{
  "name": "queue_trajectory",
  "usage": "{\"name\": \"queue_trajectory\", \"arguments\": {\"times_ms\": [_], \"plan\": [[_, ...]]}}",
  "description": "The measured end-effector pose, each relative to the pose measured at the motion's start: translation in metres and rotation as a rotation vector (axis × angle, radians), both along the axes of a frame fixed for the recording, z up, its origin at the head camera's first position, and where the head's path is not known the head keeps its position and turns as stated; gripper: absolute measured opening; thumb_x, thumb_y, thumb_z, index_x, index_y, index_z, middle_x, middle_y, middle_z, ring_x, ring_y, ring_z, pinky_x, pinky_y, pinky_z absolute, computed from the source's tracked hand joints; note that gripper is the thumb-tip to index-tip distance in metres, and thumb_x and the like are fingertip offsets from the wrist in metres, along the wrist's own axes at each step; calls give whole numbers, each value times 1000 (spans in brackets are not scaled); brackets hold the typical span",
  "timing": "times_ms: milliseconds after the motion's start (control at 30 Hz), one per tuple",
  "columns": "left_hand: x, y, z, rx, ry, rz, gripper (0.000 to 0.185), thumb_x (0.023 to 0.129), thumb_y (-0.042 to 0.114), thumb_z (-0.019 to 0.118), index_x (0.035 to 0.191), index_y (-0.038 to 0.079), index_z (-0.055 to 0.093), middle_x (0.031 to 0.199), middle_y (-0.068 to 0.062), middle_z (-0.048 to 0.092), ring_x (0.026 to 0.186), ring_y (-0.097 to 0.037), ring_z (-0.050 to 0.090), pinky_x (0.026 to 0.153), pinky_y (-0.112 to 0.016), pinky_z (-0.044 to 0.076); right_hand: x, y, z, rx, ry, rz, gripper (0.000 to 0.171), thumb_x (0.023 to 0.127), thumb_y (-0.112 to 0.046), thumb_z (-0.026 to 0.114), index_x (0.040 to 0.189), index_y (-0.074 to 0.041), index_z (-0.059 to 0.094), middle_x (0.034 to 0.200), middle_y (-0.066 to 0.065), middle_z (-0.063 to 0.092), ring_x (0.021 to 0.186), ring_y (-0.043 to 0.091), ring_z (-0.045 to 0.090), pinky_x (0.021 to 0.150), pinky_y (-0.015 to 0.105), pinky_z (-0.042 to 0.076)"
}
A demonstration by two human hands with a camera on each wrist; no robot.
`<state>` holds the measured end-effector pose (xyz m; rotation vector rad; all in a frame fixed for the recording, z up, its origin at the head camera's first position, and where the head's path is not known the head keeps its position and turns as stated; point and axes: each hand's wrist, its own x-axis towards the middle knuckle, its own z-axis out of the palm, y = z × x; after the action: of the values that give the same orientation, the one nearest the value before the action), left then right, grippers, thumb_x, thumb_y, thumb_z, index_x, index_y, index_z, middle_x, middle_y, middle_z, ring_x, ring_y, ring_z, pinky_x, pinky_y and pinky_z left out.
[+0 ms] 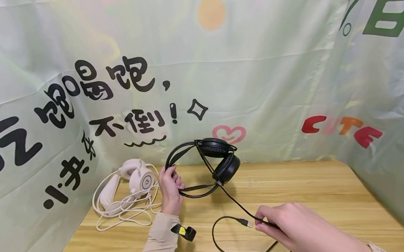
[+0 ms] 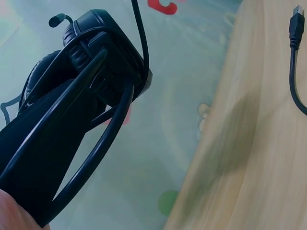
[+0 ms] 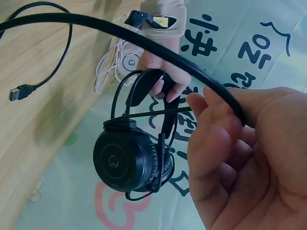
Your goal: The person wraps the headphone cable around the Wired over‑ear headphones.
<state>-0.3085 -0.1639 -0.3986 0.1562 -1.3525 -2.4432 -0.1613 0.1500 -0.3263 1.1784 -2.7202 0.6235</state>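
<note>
Black over-ear headphones (image 1: 227, 168) are held up off the table by my left hand (image 1: 170, 187), which grips the headband. In the left wrist view the headband (image 2: 91, 165) runs from my fingers up to the ear cups. My right hand (image 1: 295, 224) pinches the black cable (image 1: 239, 205) between thumb and fingers, and the cable stretches from the headphones across to it. In the right wrist view an ear cup (image 3: 120, 160) with a round logo faces the camera. The cable's USB plug (image 1: 244, 222) lies on the table in a loose loop, left of my right hand.
White headphones (image 1: 144, 181) with a tangled white cable (image 1: 124, 219) lie at the table's left side. The wooden table (image 1: 295, 178) is bounded by a pale printed cloth (image 1: 262, 83) at the back and both sides. A black wrist strap (image 1: 184, 232) sits on my left sleeve.
</note>
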Motion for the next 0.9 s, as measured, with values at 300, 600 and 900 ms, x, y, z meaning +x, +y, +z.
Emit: {"name": "queue_trajectory", "arguments": {"times_ms": [300,600,900], "plan": [[-1,-1,-2,-18,-8,19,25,101,11,51,80,16,38,56,9,28,43,-6,27,41,-18,27,2,4,-1,-39,19,59,8,109,-27,64,102,-28,60,82,-26,47,64,-13,37,57,11,40],[-1,-1,-2,-8,-3,22,24,100,11,52,81,17,38,55,10,26,43,-4,26,41,-17,27,1,11,3,-55,-112,34,9,110,-23,63,108,-29,57,77,-25,38,59,-11,34,53,14,41],[-3,-2,-4,-13,3,20,23,101,10,52,82,16,38,55,10,25,42,-5,26,41,-18,26,3,14,5,-87,125,30,13,106,-19,68,114,-29,65,87,-27,55,68,-13,43,62,8,40]]}}
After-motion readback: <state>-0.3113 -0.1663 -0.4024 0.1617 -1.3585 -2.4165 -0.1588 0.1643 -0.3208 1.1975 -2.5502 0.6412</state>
